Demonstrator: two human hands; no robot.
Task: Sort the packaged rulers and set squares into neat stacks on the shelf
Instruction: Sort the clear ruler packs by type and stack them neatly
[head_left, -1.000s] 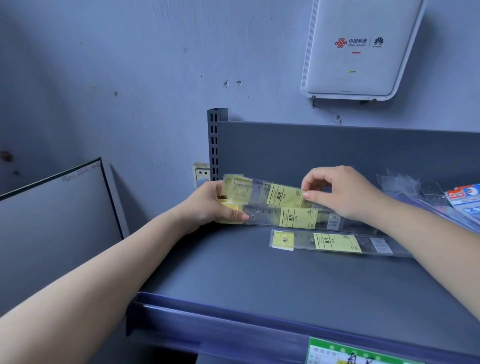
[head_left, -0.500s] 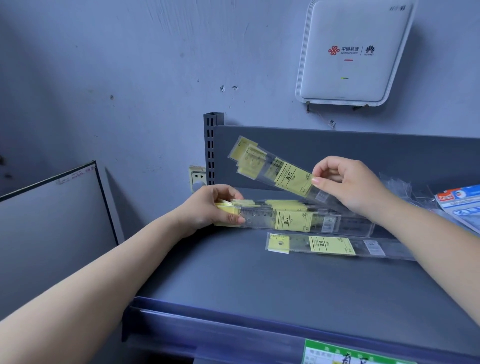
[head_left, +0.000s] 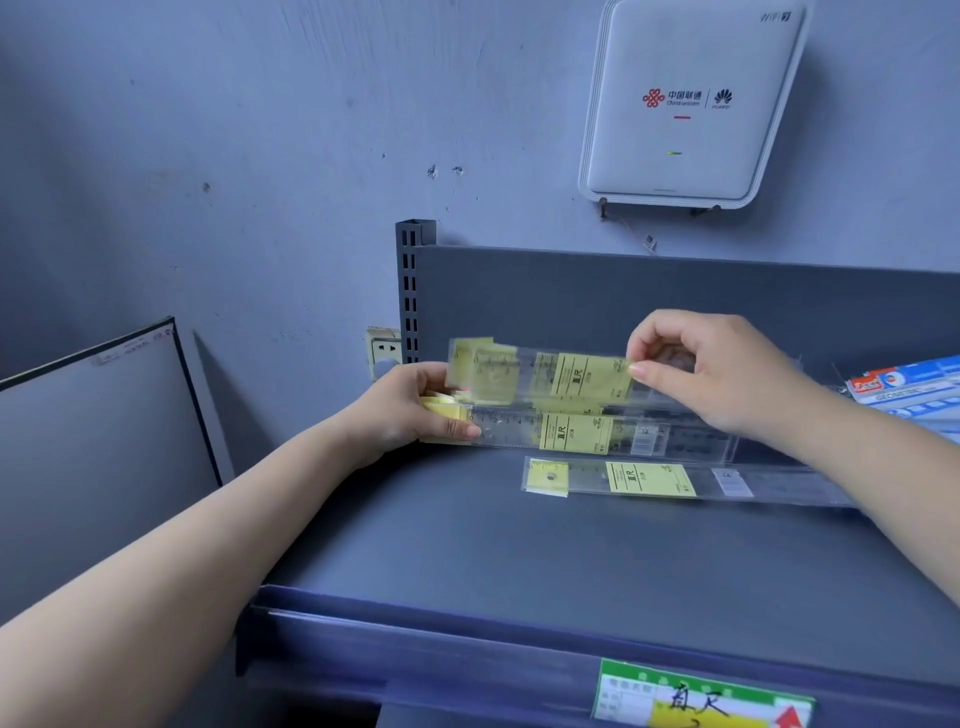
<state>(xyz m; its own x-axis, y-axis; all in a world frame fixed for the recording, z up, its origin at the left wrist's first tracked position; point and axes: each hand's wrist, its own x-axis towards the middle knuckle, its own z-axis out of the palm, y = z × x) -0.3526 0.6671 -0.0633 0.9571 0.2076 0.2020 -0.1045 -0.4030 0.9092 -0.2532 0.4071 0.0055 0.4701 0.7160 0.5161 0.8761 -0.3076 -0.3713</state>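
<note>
We see a small bundle of packaged rulers (head_left: 540, 382), clear sleeves with yellow labels, held level and just above a second stack of rulers (head_left: 576, 434) that stands on edge at the back of the grey shelf (head_left: 519, 561). The upper bundle is blurred, so we cannot count its pieces; at least two yellow header cards overlap at its left end. The right hand (head_left: 722, 374) pinches this bundle at its right-hand part, thumb and forefinger closed on the sleeve, the other fingers curled. The left hand (head_left: 410, 410) grips the left end of the standing stack, thumb across its front face and fingers behind; how many rulers that stack holds we cannot tell. One single packaged ruler (head_left: 649, 480) lies flat on the shelf just in front of the stack, apart from both hands, its right end hidden behind the right forearm. At the right edge of the shelf lie blue-and-white packages (head_left: 914, 389), partly cut off by the frame, their number unclear. A green-and-yellow price tag (head_left: 701, 696) sits on the shelf's front rail. On the wall above hangs one white router (head_left: 691, 104); one wall socket (head_left: 384, 351) shows beside the shelf's slotted upright (head_left: 410, 291). A dark-framed board (head_left: 98, 441) leans at the left.
</note>
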